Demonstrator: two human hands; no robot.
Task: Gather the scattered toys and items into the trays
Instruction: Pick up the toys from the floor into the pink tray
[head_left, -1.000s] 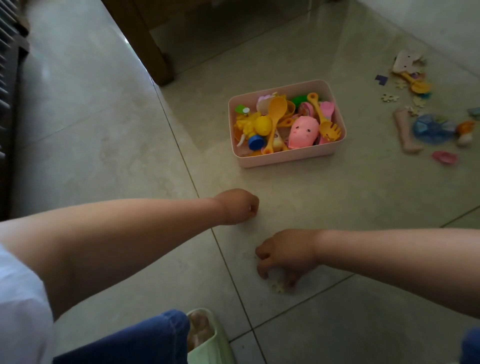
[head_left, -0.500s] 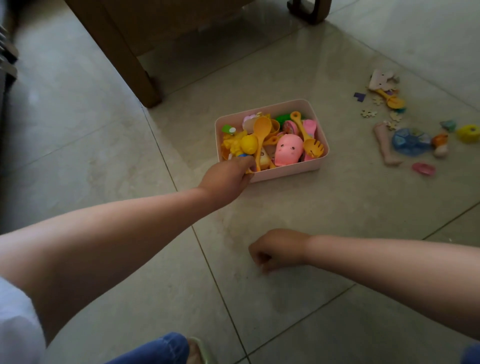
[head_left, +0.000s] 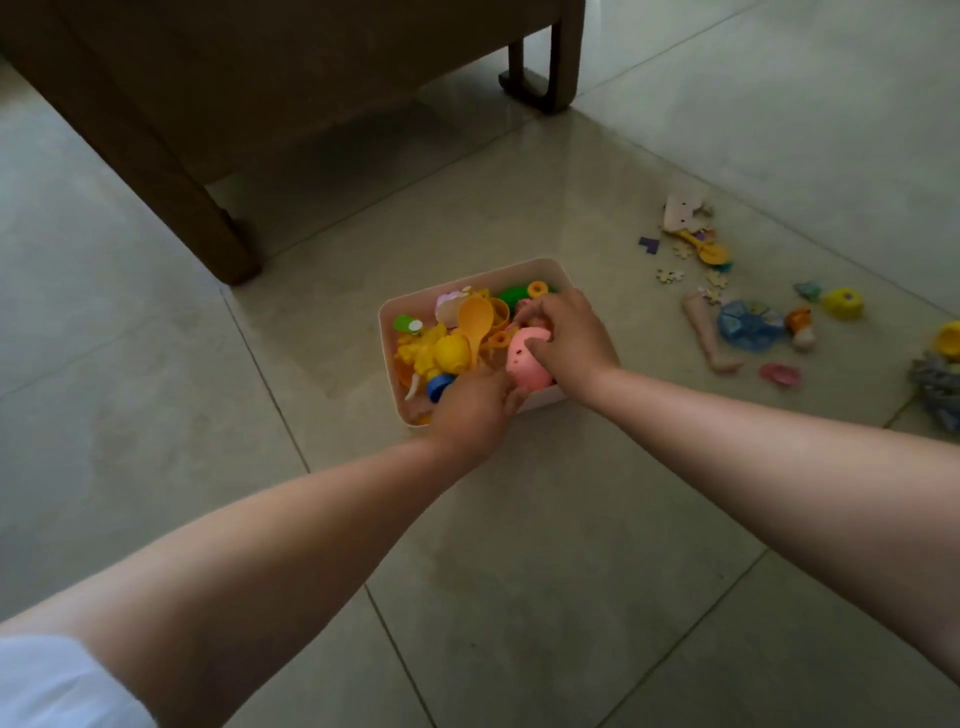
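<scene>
Low over the floor (head_left: 519, 519), both hands are sitting at the pink tray (head_left: 387, 317), which is lying on pale tiles in front of a dark wooden furniture leg (head_left: 208, 228).

Left hand (head_left: 470, 410): reaching over the tray's near rim, fingers bent down among the contents. Whether its grip is holding anything, I cannot tell; the fingertips are hidden behind the back of the hand.

Right hand (head_left: 569, 335): hanging over the tray's right half, fingers curled and touching the top of a pink rounded toy (head_left: 524, 361). Its grip is looking narrow, but whether it is pinching a small piece I cannot tell.

Tray contents: an orange spoon (head_left: 475, 319) is lying across the middle; yellow toys (head_left: 434, 353) are piling at the left; a blue ring (head_left: 439, 387) is sitting near the front rim; green pieces (head_left: 408, 325) are showing at the left and the back.

Scattered items are lying well apart from the tray, on the floor to its right: a blue faceted disc (head_left: 748, 325), a pink limb-shaped piece (head_left: 706, 338) just beside it, a small pink dish (head_left: 779, 373), a yellow round toy (head_left: 842, 303), a purple block (head_left: 649, 244), pale puzzle pieces (head_left: 667, 274), and a yellow scoop (head_left: 709, 251) touching a pale flat cutout (head_left: 680, 213). A grey-blue bundle (head_left: 937, 389) is lying at the right frame edge.

A white sleeve (head_left: 52, 680) is showing at the lower left.
</scene>
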